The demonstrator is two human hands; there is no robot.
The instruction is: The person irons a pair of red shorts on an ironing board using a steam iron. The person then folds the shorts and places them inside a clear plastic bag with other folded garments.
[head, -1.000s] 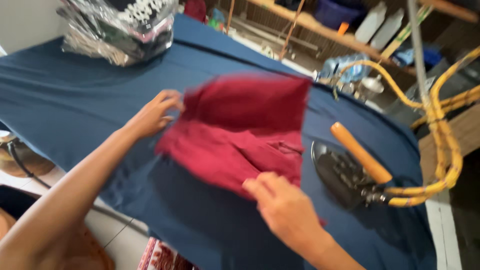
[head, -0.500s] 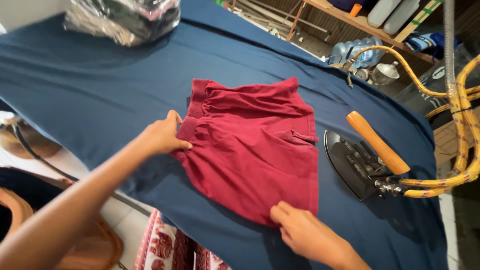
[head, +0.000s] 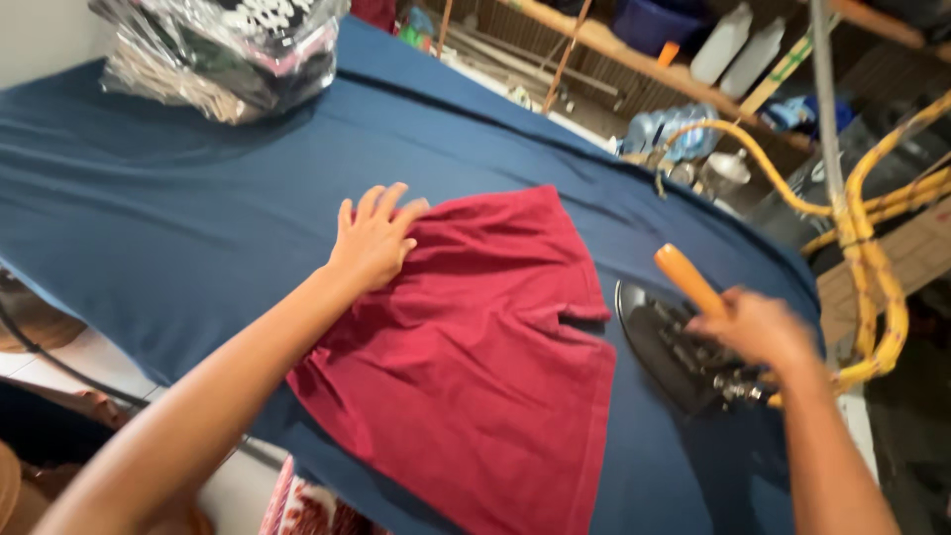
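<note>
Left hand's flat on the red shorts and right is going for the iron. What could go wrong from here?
The left hand lies flat on the red shorts; if the iron sweeps that way, fingers could get burned. The yellow hose loops beside the right hand and might snag. The shorts overhang the table's near edge and may slide.

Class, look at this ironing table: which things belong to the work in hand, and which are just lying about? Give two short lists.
In use:
- red shorts, spread flat under the left hand
- iron, with the right hand at its orange handle
- blue table cover

Lying about:
- plastic-wrapped bundle at the far corner
- yellow hoses
- white bottles behind
</note>
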